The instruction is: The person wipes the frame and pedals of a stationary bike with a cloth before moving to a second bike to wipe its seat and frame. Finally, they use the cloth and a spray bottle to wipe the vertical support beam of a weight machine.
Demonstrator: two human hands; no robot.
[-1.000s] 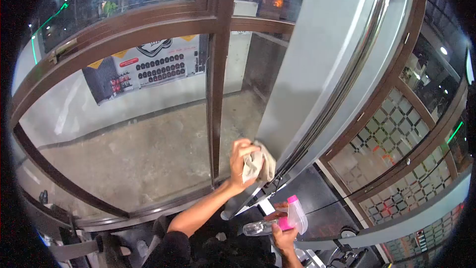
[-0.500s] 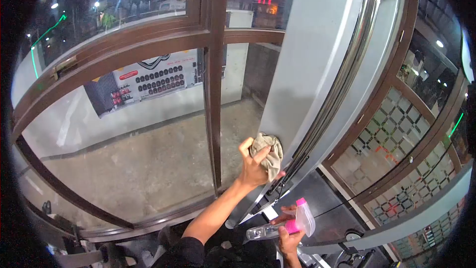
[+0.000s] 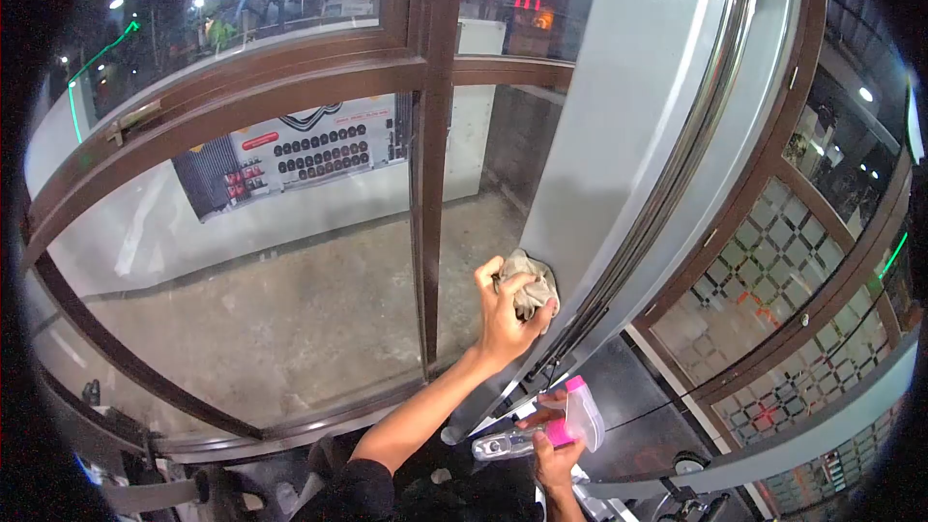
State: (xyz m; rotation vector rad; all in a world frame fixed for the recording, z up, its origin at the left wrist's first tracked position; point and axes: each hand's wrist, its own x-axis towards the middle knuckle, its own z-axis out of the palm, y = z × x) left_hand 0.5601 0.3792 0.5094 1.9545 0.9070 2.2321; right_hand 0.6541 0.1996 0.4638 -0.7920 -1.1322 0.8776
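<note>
A crumpled beige cloth [image 3: 530, 278] is bunched in my left hand [image 3: 503, 327]. It presses against the lower part of a smooth grey machine column [image 3: 599, 164], with the fingers curled over it. Lower down, my right hand [image 3: 556, 466] grips a spray bottle [image 3: 584, 418] by its pink neck. The bottle lies tilted on its side, with its clear body to the left and its translucent spray head to the right. Some of the right fingers are hidden behind the bottle.
Chrome guide rods [image 3: 720, 68] and dark cables run along the column's right side. Brown-framed glass panels [image 3: 425, 184] stand at the left, and patterned glass doors [image 3: 764, 271] at the right. A curved grey bar [image 3: 773, 457] crosses at the lower right.
My left hand has turned slightly, its thumb now higher against the cloth, which stays on the column. The spray bottle has shifted a little left and up. The view has moved slightly.
</note>
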